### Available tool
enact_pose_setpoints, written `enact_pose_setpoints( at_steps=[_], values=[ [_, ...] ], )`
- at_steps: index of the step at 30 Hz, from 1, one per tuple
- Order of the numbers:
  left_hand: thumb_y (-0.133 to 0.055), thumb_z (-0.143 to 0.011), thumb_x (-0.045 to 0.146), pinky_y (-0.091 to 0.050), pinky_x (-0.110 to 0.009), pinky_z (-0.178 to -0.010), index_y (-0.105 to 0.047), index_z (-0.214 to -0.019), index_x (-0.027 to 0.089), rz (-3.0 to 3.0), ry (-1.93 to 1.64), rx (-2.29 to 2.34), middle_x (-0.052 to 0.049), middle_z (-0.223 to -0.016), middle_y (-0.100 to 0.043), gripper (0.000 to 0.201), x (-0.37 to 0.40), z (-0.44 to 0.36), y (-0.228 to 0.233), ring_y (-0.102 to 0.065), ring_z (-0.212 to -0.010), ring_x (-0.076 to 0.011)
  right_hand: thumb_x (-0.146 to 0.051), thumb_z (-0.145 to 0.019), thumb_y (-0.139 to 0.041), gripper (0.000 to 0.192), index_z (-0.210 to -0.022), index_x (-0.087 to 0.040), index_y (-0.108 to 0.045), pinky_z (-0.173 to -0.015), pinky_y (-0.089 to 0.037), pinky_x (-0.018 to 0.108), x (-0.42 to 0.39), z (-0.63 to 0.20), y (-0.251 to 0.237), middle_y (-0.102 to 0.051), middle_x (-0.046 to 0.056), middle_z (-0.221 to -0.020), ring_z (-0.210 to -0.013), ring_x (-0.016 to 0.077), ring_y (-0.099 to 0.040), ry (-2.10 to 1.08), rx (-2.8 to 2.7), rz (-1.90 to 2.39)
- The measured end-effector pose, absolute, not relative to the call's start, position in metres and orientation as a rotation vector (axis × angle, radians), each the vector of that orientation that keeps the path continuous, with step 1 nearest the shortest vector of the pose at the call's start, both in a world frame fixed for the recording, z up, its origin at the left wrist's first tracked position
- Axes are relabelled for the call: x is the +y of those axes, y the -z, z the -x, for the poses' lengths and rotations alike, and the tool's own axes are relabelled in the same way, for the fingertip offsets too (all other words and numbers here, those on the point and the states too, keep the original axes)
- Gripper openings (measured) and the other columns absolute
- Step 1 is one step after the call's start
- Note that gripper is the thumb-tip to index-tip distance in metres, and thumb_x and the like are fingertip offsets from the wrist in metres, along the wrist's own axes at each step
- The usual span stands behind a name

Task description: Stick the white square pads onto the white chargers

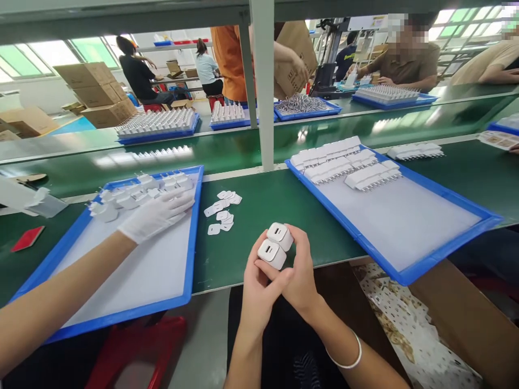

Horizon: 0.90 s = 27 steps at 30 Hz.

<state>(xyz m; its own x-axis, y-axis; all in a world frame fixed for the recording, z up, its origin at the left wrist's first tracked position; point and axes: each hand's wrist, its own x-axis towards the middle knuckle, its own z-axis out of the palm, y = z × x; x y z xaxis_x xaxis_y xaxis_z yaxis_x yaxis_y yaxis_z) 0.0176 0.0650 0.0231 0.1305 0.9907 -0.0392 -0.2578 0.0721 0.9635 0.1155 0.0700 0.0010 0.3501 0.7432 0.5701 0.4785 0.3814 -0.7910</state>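
Observation:
Just over the front edge of the green bench, two white charger blocks [272, 253] sit side by side in my hands. Each has a port slot on the face turned toward me. My left hand [258, 289] closes around them from the left, and my right hand [300, 273] grips from the right. Both thumbs are near the blocks' lower side, and the hidden fingers are behind them. Several small white cover plates [222, 206] lie loose on the bench, left of my hands and beyond them.
At left, a co-worker's gloved hand [160, 216] reaches over a blue-rimmed tray [190, 265] with white plug chargers [125, 197]. A second blue tray [399, 275] at right holds rows of chargers [340, 159]. A white post [263, 86] rises behind the bench. Below right stands a cardboard box [462, 313].

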Motion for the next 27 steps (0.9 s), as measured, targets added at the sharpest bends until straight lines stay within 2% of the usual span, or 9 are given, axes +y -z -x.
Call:
enact_pose_setpoints(
  at_steps=[4, 9, 13, 15, 17, 20, 23, 25, 27],
  values=[
    [-0.081, -0.078, 0.039, -0.062, -0.034, -0.093, -0.066, -0.131, 0.021, -0.838, -1.194, 0.974, -0.011, -0.13, -0.07, 0.058, 0.072, -0.018, -0.024, -0.071, -0.115, -0.0274, -0.024, -0.085, -0.069, 0.078, -0.153, -0.029, -0.031, -0.099, -0.054, 0.057, 0.066, -0.118, 0.0, -0.051, 0.016, -0.14, -0.127, 0.0346, -0.055, -0.288, -1.516, 1.258],
    [-0.079, -0.078, 0.038, -0.062, -0.032, -0.088, -0.068, -0.126, 0.018, -0.733, -1.223, 0.961, -0.012, -0.123, -0.073, 0.053, 0.078, -0.014, -0.022, -0.072, -0.108, -0.0259, -0.019, -0.085, -0.065, 0.085, -0.159, -0.031, -0.025, -0.096, -0.058, 0.054, 0.064, -0.123, 0.0, -0.049, 0.015, -0.142, -0.127, 0.0344, -0.054, -0.324, -1.644, 1.237],
    [-0.087, -0.07, 0.033, -0.061, -0.027, -0.087, -0.056, -0.141, 0.024, -0.798, -1.238, 1.046, -0.009, -0.122, -0.074, 0.079, 0.074, -0.015, -0.023, -0.073, -0.106, -0.0223, -0.015, -0.079, -0.068, 0.089, -0.157, -0.031, -0.029, -0.099, -0.056, 0.057, 0.06, -0.115, -0.002, -0.05, 0.015, -0.138, -0.125, 0.0352, -0.054, -0.243, -1.565, 1.229],
    [-0.089, -0.068, 0.034, -0.062, -0.03, -0.089, -0.041, -0.153, 0.028, -0.816, -1.255, 1.025, -0.009, -0.126, -0.073, 0.098, 0.072, -0.013, -0.023, -0.074, -0.107, -0.0236, -0.015, -0.078, -0.069, 0.091, -0.157, -0.031, -0.028, -0.102, -0.054, 0.059, 0.058, -0.11, -0.006, -0.05, 0.015, -0.139, -0.125, 0.0357, -0.054, -0.247, -1.556, 1.218],
    [-0.088, -0.069, 0.035, -0.061, -0.035, -0.097, -0.035, -0.157, 0.029, -0.84, -1.264, 0.952, -0.012, -0.135, -0.068, 0.103, 0.071, -0.009, -0.023, -0.072, -0.116, -0.027, -0.015, -0.079, -0.068, 0.091, -0.159, -0.03, -0.025, -0.104, -0.053, 0.058, 0.057, -0.107, -0.012, -0.049, 0.015, -0.14, -0.127, 0.0356, -0.054, -0.24, -1.579, 1.191],
    [-0.084, -0.073, 0.036, -0.055, -0.039, -0.11, -0.052, -0.147, 0.025, -0.894, -1.258, 0.86, -0.012, -0.147, -0.061, 0.082, 0.07, 0.001, -0.021, -0.061, -0.133, -0.0312, -0.013, -0.085, -0.063, 0.09, -0.163, -0.025, -0.018, -0.108, -0.052, 0.055, 0.055, -0.105, -0.023, -0.05, 0.017, -0.139, -0.131, 0.0349, -0.052, -0.231, -1.742, 1.112],
    [-0.078, -0.078, 0.039, -0.051, -0.042, -0.115, -0.067, -0.132, 0.021, -0.862, -1.298, 0.871, -0.011, -0.144, -0.063, 0.057, 0.071, 0.015, -0.019, -0.057, -0.137, -0.0325, -0.02, -0.091, -0.063, 0.088, -0.164, -0.017, -0.014, -0.114, -0.048, 0.052, 0.052, -0.108, -0.034, -0.05, 0.02, -0.145, -0.138, 0.0338, -0.047, -0.344, -1.942, 1.022],
    [-0.076, -0.079, 0.04, -0.051, -0.043, -0.114, -0.071, -0.127, 0.02, -0.835, -1.333, 0.909, -0.012, -0.139, -0.067, 0.053, 0.073, 0.025, -0.017, -0.059, -0.135, -0.0331, -0.026, -0.094, -0.064, 0.087, -0.164, -0.016, -0.015, -0.119, -0.044, 0.047, 0.052, -0.116, -0.037, -0.046, 0.019, -0.153, -0.145, 0.0303, -0.042, -0.492, -2.01, 0.953],
    [-0.079, -0.077, 0.037, -0.052, -0.043, -0.112, -0.072, -0.125, 0.019, -0.874, -1.37, 0.941, -0.013, -0.135, -0.069, 0.052, 0.077, 0.034, -0.015, -0.062, -0.132, -0.0336, -0.028, -0.096, -0.063, 0.078, -0.163, -0.022, -0.022, -0.12, -0.042, 0.043, 0.056, -0.133, -0.037, -0.046, 0.014, -0.155, -0.145, 0.0256, -0.043, -0.651, -2.026, 0.91]
  ],
)
